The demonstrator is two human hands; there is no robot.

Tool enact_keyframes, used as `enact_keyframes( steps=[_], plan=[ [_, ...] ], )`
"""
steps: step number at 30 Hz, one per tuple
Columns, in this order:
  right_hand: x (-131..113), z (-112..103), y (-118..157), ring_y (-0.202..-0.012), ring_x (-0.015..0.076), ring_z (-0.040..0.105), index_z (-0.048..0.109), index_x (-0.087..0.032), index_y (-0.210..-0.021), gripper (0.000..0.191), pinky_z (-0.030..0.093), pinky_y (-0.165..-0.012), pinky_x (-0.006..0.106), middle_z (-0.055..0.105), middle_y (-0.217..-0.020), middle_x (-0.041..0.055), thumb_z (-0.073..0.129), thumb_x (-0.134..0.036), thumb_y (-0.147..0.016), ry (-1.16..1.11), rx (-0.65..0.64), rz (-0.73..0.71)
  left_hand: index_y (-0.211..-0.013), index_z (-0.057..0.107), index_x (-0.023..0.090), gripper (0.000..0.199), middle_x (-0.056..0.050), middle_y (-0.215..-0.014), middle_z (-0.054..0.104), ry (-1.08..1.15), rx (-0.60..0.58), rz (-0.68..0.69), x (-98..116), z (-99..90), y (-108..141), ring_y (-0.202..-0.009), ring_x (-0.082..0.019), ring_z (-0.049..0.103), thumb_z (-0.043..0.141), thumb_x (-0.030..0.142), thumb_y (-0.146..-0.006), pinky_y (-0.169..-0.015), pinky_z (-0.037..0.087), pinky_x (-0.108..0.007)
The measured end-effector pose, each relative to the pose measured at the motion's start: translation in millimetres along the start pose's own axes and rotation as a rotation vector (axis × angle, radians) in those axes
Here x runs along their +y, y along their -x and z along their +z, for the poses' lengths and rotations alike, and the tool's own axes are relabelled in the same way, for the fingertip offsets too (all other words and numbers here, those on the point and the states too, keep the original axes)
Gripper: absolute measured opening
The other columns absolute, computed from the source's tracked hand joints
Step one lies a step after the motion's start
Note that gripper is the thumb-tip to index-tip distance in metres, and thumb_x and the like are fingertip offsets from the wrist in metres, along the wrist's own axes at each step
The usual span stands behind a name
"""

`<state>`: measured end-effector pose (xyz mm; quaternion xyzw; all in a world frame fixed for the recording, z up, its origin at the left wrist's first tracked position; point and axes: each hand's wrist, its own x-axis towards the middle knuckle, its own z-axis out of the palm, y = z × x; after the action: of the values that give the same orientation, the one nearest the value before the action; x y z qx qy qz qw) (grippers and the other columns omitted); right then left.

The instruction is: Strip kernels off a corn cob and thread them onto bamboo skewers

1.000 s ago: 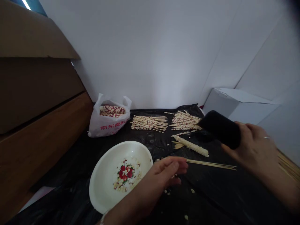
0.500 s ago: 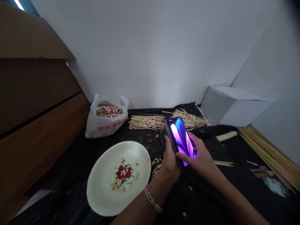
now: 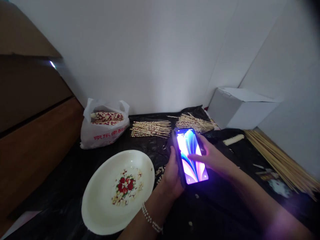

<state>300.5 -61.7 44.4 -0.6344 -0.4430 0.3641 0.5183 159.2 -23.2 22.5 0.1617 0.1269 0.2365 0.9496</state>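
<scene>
A smartphone (image 3: 192, 166) in a dark flip cover glows with a blue, pink and white wallpaper. My left hand (image 3: 172, 175) is closed round the cover's left side, thumb along the edge. On the phone's right side is my right hand (image 3: 212, 155), its thumb reaching over the middle of the lit screen and its fingers partly hidden behind the edge. A white oval bowl (image 3: 100, 190) with a red printed pattern stands left of my hands, with loose corn kernels (image 3: 120, 200) in it. More kernels (image 3: 160, 173) lie on the black sheet between bowl and left wrist.
A white plastic bag (image 3: 87, 133) holds speckled corn cobs (image 3: 107, 116). Two piles of kernel-threaded sticks, a left pile (image 3: 150, 128) and a right pile (image 3: 193, 123), lie by the wall. Rightward are a white box (image 3: 240, 108), a bare cob (image 3: 233, 139) and long bare sticks (image 3: 277, 156).
The phone has turned to face me more squarely, and its screen is brighter. My right thumb has moved from the phone's lower left edge up to mid-screen. The whole view has shifted slightly.
</scene>
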Motion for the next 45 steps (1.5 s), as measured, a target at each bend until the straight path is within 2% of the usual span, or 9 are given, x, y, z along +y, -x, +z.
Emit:
enact_keyframes(
  steps=[3, 5, 10, 14, 21, 27, 39, 45],
  plan=[
    [-8.6, 0.2, -17.5, -0.122, 0.0294, 0.057, 0.037, -0.021, -0.143, 0.076, 0.05, -0.099, 0.044, 0.06, -0.133, 0.0128, 0.069, -0.041, -0.077, -0.051, 0.116, 0.001, -0.135, 0.054, 0.008, 0.074, -0.018, -0.125, 0.066, -0.005, 0.065, -0.044, -1.6, 0.6, 1.5, -0.126, -0.033, 0.053, 0.028, 0.063, -0.093, -0.11, 0.033, -0.046],
    [-8.7, -1.6, -17.5, -0.118, 0.0291, 0.06, 0.042, -0.022, -0.139, 0.066, 0.052, -0.096, 0.043, 0.061, -0.131, 0.0119, 0.063, -0.046, -0.082, -0.071, 0.125, 0.02, -0.133, 0.055, 0.006, 0.076, -0.019, -0.121, 0.068, -0.004, 0.11, -0.063, -0.4, 1.2, 2.0, -0.124, -0.034, 0.055, 0.028, 0.064, -0.093, -0.109, 0.033, -0.047],
    [-1.1, -1.6, 10.1, -0.115, 0.0291, 0.062, 0.059, -0.025, -0.124, 0.047, 0.052, -0.096, 0.043, 0.067, -0.125, 0.0078, 0.064, -0.044, -0.081, -0.089, -0.001, 0.043, -0.133, 0.055, 0.007, 0.073, -0.018, -0.123, 0.067, 0.025, 0.141, -0.002, 5.0, -0.7, 0.6, -0.125, -0.032, 0.055, 0.029, 0.063, -0.093, -0.109, 0.034, -0.044],
    [1.7, 5.7, 23.1, -0.114, 0.0317, 0.063, 0.056, -0.025, -0.128, 0.057, 0.051, -0.096, 0.048, 0.069, -0.123, 0.009, 0.071, -0.038, -0.075, -0.04, -0.013, 0.017, -0.135, 0.054, 0.008, 0.074, -0.019, -0.128, 0.064, 0.046, 0.116, 0.003, 4.2, -1.2, -0.8, -0.127, -0.033, 0.053, 0.029, 0.063, -0.093, -0.109, 0.035, -0.046],
    [8.4, 14.4, 17.7, -0.116, 0.0327, 0.061, 0.049, -0.02, -0.133, 0.071, 0.051, -0.097, 0.049, 0.064, -0.128, 0.0151, 0.076, -0.037, -0.07, 0.035, 0.021, -0.04, -0.136, 0.055, 0.008, 0.074, -0.019, -0.13, 0.063, 0.04, 0.15, 0.029, 1.0, -1.3, -0.7, -0.128, -0.034, 0.051, 0.034, 0.064, -0.092, -0.11, 0.036, -0.045],
    [7.6, 21.0, 16.2, -0.118, 0.0353, 0.059, 0.053, -0.02, -0.13, 0.068, 0.048, -0.099, 0.052, 0.067, -0.123, 0.0145, 0.077, -0.035, -0.068, 0.05, 0.082, -0.055, -0.134, 0.056, 0.008, 0.073, -0.019, -0.129, 0.063, 0.03, 0.18, 0.051, 1.0, -1.6, -0.6, -0.129, -0.032, 0.051, 0.036, 0.063, -0.092, -0.11, 0.037, -0.044],
    [8.2, 1.9, 10.6, -0.119, 0.0274, 0.061, 0.06, -0.025, -0.125, 0.05, 0.047, -0.102, 0.046, 0.068, -0.125, 0.0089, 0.068, -0.028, -0.075, -0.132, -0.063, -0.017, -0.132, 0.058, 0.009, 0.069, -0.018, -0.128, 0.065, 0.014, 0.171, 0.062, 2.3, 2.0, 1.5, -0.128, -0.032, 0.052, 0.032, 0.061, -0.094, -0.11, 0.036, -0.045],
    [13.7, 4.6, 11.5, -0.121, 0.0288, 0.059, 0.058, -0.024, -0.13, 0.055, 0.047, -0.102, 0.046, 0.066, -0.129, 0.0099, 0.068, -0.03, -0.076, -0.122, -0.055, -0.033, -0.133, 0.056, 0.009, 0.07, -0.019, -0.13, 0.063, 0.026, 0.155, 0.065, 2.3, 1.7, 1.7, -0.129, -0.033, 0.051, 0.03, 0.061, -0.094, -0.11, 0.036, -0.045]
  ],
)
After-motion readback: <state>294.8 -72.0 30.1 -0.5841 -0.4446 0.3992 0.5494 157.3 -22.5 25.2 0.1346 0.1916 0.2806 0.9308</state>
